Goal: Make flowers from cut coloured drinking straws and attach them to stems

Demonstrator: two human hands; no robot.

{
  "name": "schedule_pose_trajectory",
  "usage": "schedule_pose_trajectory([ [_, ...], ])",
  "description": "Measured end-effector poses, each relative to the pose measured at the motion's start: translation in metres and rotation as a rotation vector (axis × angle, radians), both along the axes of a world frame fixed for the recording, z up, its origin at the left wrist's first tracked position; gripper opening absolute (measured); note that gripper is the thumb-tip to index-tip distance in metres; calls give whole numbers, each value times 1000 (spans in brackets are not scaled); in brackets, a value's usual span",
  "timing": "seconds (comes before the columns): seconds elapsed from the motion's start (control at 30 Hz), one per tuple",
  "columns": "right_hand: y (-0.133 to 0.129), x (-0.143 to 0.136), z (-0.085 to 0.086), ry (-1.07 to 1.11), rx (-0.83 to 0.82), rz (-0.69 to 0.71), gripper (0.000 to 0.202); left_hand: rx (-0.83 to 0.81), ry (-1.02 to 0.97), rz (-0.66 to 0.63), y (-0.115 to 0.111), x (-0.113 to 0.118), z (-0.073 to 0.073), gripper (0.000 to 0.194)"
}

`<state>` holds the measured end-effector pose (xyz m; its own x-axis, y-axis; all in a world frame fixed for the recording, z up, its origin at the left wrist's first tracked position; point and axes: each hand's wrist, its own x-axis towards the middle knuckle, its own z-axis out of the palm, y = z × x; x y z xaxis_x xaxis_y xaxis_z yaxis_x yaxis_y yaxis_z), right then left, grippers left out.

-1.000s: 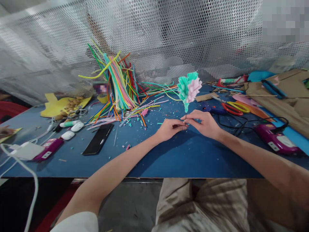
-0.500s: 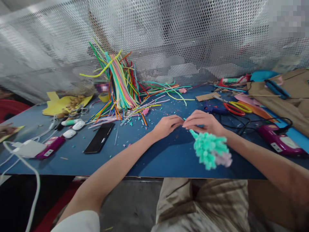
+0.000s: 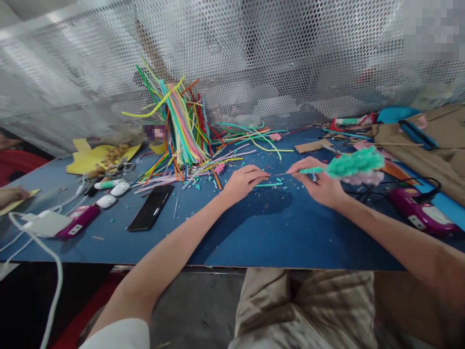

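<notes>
A teal and pale pink pipe-cleaner flower (image 3: pixel 354 162) on a thin teal stem (image 3: pixel 311 170) lies sideways above the table. My right hand (image 3: pixel 321 186) pinches the stem, and the bushy head points to the right past the wrist. From its fingertips a thin bare wire (image 3: pixel 279 174) runs left. My left hand (image 3: pixel 245 182) has its fingertips closed on the wire's other end. Just below those fingers a teal pipe-cleaner piece (image 3: pixel 269 184) rests on the blue table (image 3: pixel 250 237).
A tall bundle of coloured pipe cleaners (image 3: pixel 185 123) stands behind on the left. A black phone (image 3: pixel 150 208), white chargers and a purple power strip (image 3: pixel 78 222) are at left. Another purple power strip (image 3: pixel 421 211), cables and cardboard (image 3: pixel 432 131) lie at right. Another person's hand (image 3: pixel 14 195) shows far left.
My hands have moved apart, exposing the wire between them. The flower has swung up and right, from hanging below my right hand to lying level beside it.
</notes>
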<state>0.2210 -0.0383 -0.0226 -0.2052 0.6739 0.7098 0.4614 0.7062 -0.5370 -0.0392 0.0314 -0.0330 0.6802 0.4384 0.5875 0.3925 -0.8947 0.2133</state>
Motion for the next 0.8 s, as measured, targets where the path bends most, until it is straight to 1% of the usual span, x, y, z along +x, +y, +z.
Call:
schedule_pose_trajectory([
  [0.07, 4, -1, -3, 94, -37, -58, 11, 13, 19, 31, -4, 3, 0, 28],
  [0.17, 8, -3, -7, 184, -98, -89, 12, 61, 101, 80, -8, 5, 0, 30],
  [0.33, 9, -4, -9, 212, -113, -109, 13, 117, 199, 155, -8, 4, 2, 31],
  [0.53, 9, 0, -9, 272, -195, -48, 13, 125, 196, 191, -3, 0, 3, 30],
  [0.63, 10, 2, -9, 272, -192, -19, 12, 131, 168, 218, -1, -3, 2, 29],
  [0.8, 10, 3, -8, 188, -195, -24, 15, 157, 130, 216, 5, -7, 2, 28],
])
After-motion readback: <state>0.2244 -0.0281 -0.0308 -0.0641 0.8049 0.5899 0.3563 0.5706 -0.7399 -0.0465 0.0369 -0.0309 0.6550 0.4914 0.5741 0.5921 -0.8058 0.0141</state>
